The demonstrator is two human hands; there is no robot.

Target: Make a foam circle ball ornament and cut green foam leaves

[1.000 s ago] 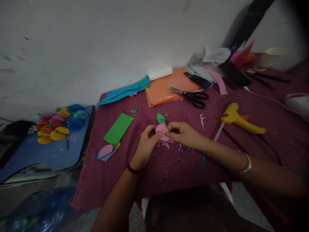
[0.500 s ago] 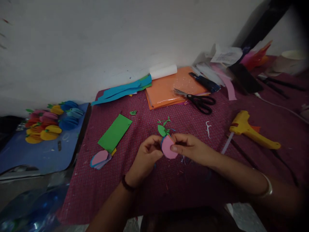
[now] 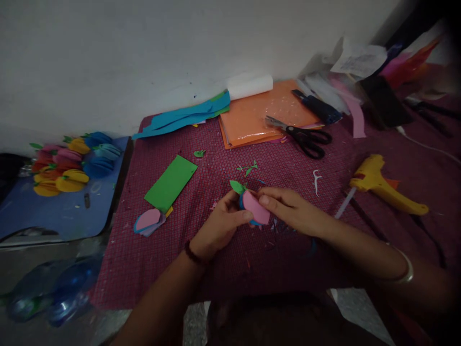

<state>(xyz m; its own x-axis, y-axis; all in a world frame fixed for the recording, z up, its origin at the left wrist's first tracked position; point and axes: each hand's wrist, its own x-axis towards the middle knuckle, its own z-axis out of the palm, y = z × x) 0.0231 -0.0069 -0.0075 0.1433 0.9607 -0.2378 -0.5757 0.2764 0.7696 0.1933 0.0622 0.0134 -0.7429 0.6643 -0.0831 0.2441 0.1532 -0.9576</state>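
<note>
Between my hands is a small paper fruit (image 3: 256, 209) with a pink rounded face, a blue layer behind it and a green paper leaf (image 3: 236, 186) at its top. My left hand (image 3: 225, 222) is closed on its left side, the thumb lying on the pink face. The fingers of my right hand (image 3: 288, 206) pinch its upper right edge. Just beyond it lie green paper scraps (image 3: 249, 168). On the left, a green paper rectangle (image 3: 172, 183) rests beside a small stack of cut paper rounds (image 3: 148, 221), pink on top.
Scissors (image 3: 300, 137) lie partly on an orange sheet pack (image 3: 266, 115). A yellow glue gun (image 3: 387, 187) and a white floss pick (image 3: 316, 183) are on the right. Blue paper strips (image 3: 183, 117) lie along the wall. Finished paper fruits (image 3: 72, 181) sit on a blue board (image 3: 72, 221) at left.
The paper fruit has turned in my hands, its pink face now tilting to the right and more blue showing. My left thumb has moved onto the face. The camera view has shifted slightly.
</note>
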